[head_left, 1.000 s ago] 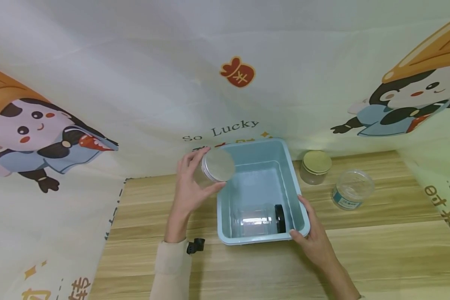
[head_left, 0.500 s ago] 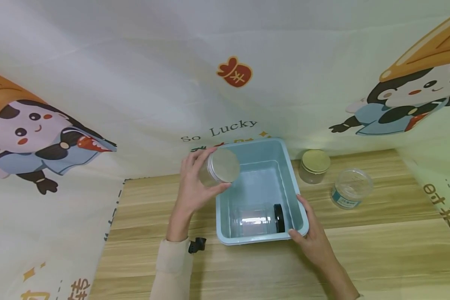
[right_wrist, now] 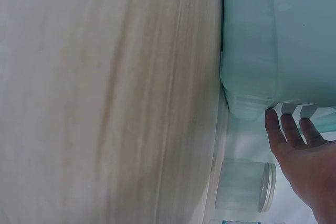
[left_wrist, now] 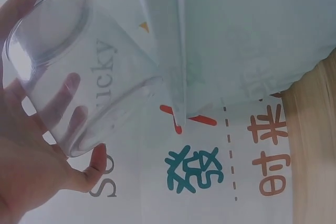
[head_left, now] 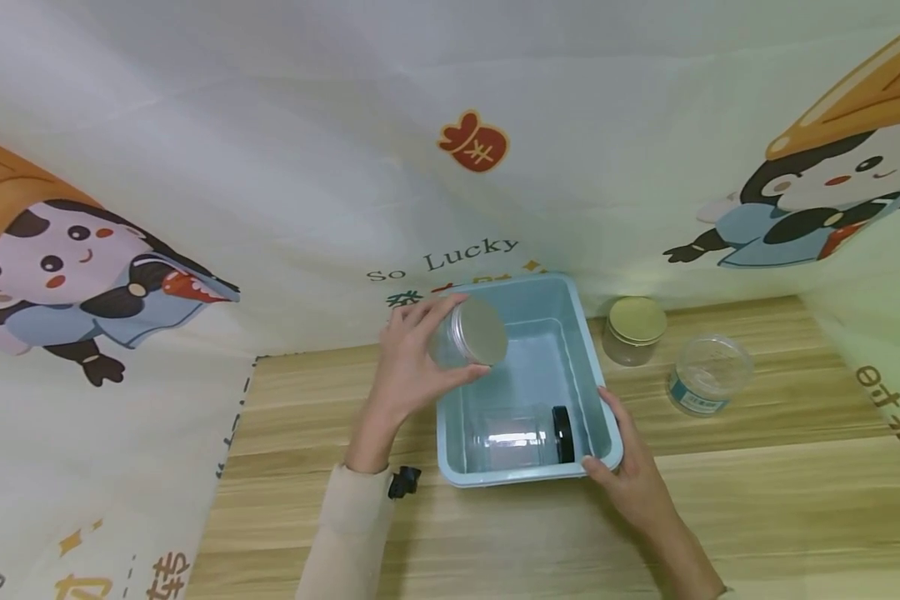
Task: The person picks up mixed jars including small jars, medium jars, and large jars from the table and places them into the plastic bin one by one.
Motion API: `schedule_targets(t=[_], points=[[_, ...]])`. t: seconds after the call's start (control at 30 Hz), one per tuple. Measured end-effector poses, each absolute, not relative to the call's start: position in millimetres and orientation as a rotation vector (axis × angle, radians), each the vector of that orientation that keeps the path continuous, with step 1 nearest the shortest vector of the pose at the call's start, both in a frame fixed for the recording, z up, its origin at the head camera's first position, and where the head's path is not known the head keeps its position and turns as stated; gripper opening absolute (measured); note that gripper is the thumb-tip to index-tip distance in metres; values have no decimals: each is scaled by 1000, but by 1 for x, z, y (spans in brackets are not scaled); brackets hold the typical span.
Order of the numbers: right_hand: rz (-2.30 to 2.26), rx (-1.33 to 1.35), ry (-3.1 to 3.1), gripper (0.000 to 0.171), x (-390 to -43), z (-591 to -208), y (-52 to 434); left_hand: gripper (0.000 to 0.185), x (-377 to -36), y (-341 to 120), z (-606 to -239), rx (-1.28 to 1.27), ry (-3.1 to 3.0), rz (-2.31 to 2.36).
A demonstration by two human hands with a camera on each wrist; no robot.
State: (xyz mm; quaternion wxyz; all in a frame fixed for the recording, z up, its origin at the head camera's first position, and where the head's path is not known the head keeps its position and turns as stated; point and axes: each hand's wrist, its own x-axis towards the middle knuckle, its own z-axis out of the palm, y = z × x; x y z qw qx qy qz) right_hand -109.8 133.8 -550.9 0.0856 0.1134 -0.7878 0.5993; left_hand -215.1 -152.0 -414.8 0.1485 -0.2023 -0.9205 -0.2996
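Note:
My left hand (head_left: 412, 367) grips a clear plastic jar with a silver lid (head_left: 471, 333), tilted on its side above the left rim of the light blue plastic bin (head_left: 602, 421). The left wrist view shows the jar (left_wrist: 68, 82) held in my fingers beside the bin wall (left_wrist: 168, 51). Inside the bin lies a clear jar with a black lid (head_left: 525, 435) on its side. My right hand (head_left: 626, 475) rests against the bin's near right corner, fingers straight along the wall (right_wrist: 247, 77).
A jar with a gold lid (head_left: 633, 331) and a clear jar with a blue label (head_left: 707, 375) stand on the wooden table (head_left: 757, 500) right of the bin. A printed cartoon cloth (head_left: 195, 208) hangs behind and at both sides.
My left hand has carried the silver-lidded jar rightward, from left of the bin to over its left rim. The right hand has stayed at the bin's corner.

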Motion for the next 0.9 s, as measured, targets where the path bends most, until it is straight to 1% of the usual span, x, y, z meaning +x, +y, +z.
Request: schedule_targets(t=[0.63,0.9], points=[[1755,332,-2360,88,-110,-550,132,90,-223,-131,-413,-691,-2731,-755],[1735,325,-2381,88,-110,-551,134,91,-225,-124,-412,-683,-2826,-677]])
